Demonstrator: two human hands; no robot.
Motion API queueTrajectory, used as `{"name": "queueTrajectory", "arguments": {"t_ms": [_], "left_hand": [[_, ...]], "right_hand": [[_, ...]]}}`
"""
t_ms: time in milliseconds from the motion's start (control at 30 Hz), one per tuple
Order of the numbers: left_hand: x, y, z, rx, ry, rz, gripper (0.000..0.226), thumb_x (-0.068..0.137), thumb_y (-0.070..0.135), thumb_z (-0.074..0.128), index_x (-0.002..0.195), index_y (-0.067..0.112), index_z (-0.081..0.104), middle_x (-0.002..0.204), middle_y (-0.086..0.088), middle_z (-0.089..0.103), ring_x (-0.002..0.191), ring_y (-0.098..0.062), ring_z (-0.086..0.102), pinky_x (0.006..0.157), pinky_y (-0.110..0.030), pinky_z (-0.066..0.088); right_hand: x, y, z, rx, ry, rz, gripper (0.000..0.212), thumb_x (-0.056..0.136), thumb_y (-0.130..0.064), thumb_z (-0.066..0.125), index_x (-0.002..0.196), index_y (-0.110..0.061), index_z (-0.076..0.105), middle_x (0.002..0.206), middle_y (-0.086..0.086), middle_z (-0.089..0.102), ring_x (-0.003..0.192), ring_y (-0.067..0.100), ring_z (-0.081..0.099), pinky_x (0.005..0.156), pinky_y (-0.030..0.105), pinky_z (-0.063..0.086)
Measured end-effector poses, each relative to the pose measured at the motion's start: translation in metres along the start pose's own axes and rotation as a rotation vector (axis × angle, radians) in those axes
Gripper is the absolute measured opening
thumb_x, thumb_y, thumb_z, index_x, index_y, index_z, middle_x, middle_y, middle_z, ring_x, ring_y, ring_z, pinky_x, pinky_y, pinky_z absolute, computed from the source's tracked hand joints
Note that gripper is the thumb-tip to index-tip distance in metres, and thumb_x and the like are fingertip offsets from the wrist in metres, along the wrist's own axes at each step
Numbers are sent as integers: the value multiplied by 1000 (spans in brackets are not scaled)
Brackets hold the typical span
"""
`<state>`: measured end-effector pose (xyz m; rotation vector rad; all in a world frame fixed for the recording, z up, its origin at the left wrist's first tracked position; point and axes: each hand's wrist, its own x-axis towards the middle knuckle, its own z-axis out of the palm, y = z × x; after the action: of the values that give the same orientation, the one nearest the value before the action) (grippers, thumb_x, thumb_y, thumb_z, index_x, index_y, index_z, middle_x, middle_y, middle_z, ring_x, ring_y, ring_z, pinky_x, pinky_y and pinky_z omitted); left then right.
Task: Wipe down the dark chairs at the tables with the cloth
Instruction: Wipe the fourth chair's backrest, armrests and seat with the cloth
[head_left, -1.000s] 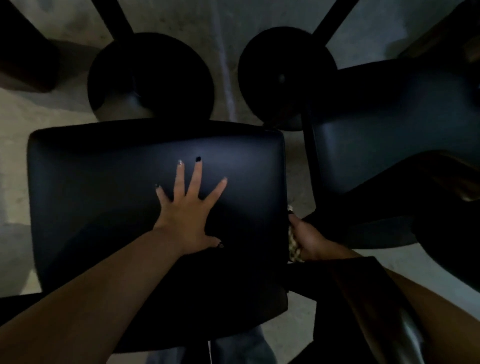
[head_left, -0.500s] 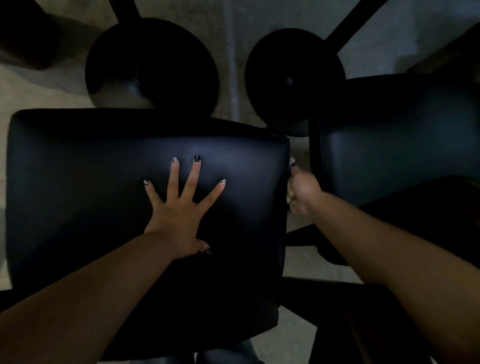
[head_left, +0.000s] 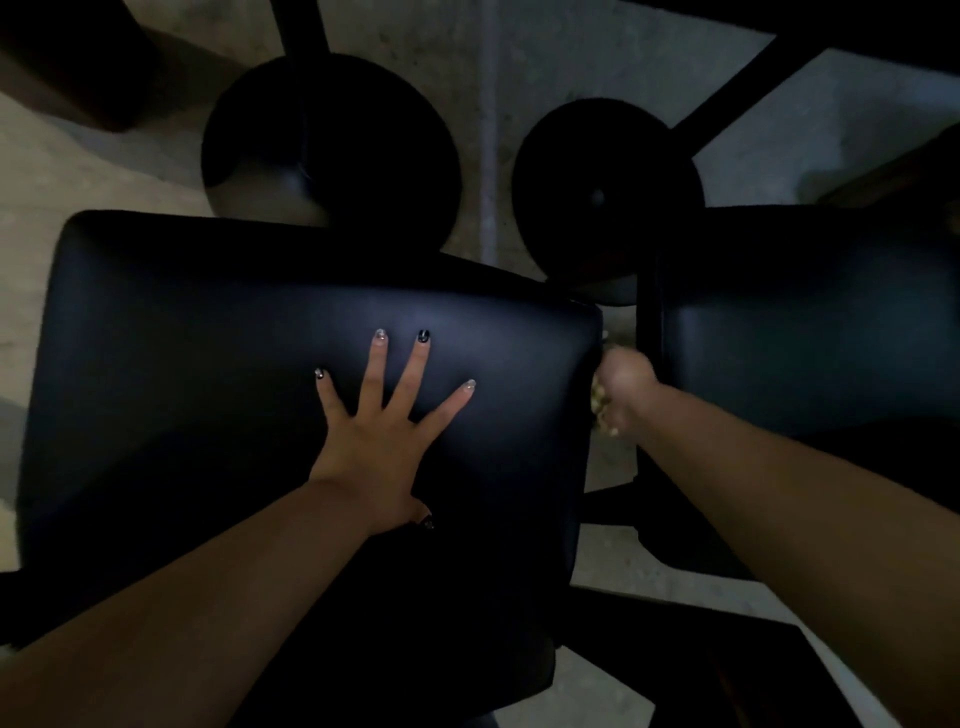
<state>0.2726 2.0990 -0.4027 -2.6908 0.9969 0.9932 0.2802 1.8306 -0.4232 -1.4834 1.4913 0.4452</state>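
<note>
A dark padded chair seat (head_left: 208, 374) fills the middle and left of the head view. My left hand (head_left: 379, 436) lies flat on it with fingers spread. My right hand (head_left: 626, 387) is at the seat's right edge, in the gap between this chair and a second dark chair (head_left: 810, 322) on the right. It grips a pale bunched cloth (head_left: 600, 410), of which only a small part shows under the fist. The hand looks blurred.
Two round black table bases (head_left: 332, 140) (head_left: 608, 182) stand on the grey concrete floor (head_left: 519, 62) beyond the chairs. Dark chair legs and frame parts (head_left: 675, 519) cross the floor at lower right.
My right hand with the cloth has moved forward along the seat's right edge, from near its rear toward the front corner. My left hand has stayed flat on the seat.
</note>
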Motion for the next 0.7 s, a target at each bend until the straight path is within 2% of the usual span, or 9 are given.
{"name": "queueTrajectory", "arguments": {"t_ms": [33, 100, 200, 267, 333, 400, 467, 600, 700], "left_hand": [[0, 0, 1, -6, 0, 3, 140, 54, 85, 64, 134, 44, -43, 140, -14, -54, 125, -48, -48, 98, -81, 2], [0, -1, -1, -15, -6, 7, 139, 54, 85, 64, 134, 45, -42, 140, -14, -55, 125, -48, -48, 98, -82, 2], [-1, 1, -6, -31, -35, 9, 139, 55, 84, 64, 135, 44, -42, 138, -15, -56, 125, -49, -48, 99, -81, 2], [-2, 1, -8, -40, -45, 7, 140, 57, 83, 64, 136, 40, -43, 137, -15, -57, 126, -48, -48, 101, -80, 1], [-6, -1, -10, -73, -52, 1, 141, 61, 81, 64, 139, 30, -42, 138, -16, -56, 129, -43, -47, 106, -76, 0], [-11, -8, -11, -167, -24, -61, 140, 66, 73, 67, 146, 18, -34, 142, -18, -51, 134, -37, -43, 114, -65, 0], [-17, -24, -14, -306, 30, -200, 139, 67, 70, 70, 149, 9, -24, 146, -18, -45, 137, -36, -39, 118, -56, 0], [-36, -76, -11, -308, 84, -343, 146, 56, 74, 71, 149, 11, -23, 149, -17, -40, 139, -36, -37, 115, -59, 1], [-53, -103, 2, -304, 40, -321, 151, 52, 73, 74, 144, 22, -35, 148, -10, -44, 139, -35, -36, 113, -64, 11]], "right_hand": [[0, -16, 2, 57, -3, -55, 40, 99, -24, 36, 65, -11, 52, 55, 6, 42, 36, 17, 35, 39, 12, 25], [2, -42, 9, 126, -18, -150, 31, 98, -29, 45, 85, -14, 67, 62, 1, 47, 36, 13, 36, 37, 15, 22], [8, -53, 12, -17, 34, -181, 32, 93, -36, 54, 111, -12, 67, 67, 4, 48, 46, 18, 42, 42, 23, 29], [15, -57, 10, -211, 38, -216, 39, 96, -32, 48, 121, -5, 61, 82, 13, 55, 66, 23, 51, 56, 28, 39], [23, -65, 9, -492, 57, -331, 43, 100, -29, 40, 129, 0, 54, 116, 17, 59, 96, 24, 54, 81, 29, 43], [20, -78, 18, -693, 50, -453, 43, 101, -30, 38, 125, -1, 57, 131, 19, 55, 116, 32, 53, 96, 33, 43], [12, -91, 39, -899, 31, -579, 43, 99, -32, 38, 115, -1, 63, 125, 22, 57, 113, 37, 53, 90, 33, 42], [-2, -108, 92, -1060, -37, -664, 42, 93, -42, 38, 99, -9, 63, 113, 18, 62, 90, 32, 57, 74, 31, 40], [-14, -119, 134, -1038, -64, -708, 45, 92, -40, 42, 108, -4, 63, 116, 23, 61, 101, 37, 59, 78, 32, 41]]}}
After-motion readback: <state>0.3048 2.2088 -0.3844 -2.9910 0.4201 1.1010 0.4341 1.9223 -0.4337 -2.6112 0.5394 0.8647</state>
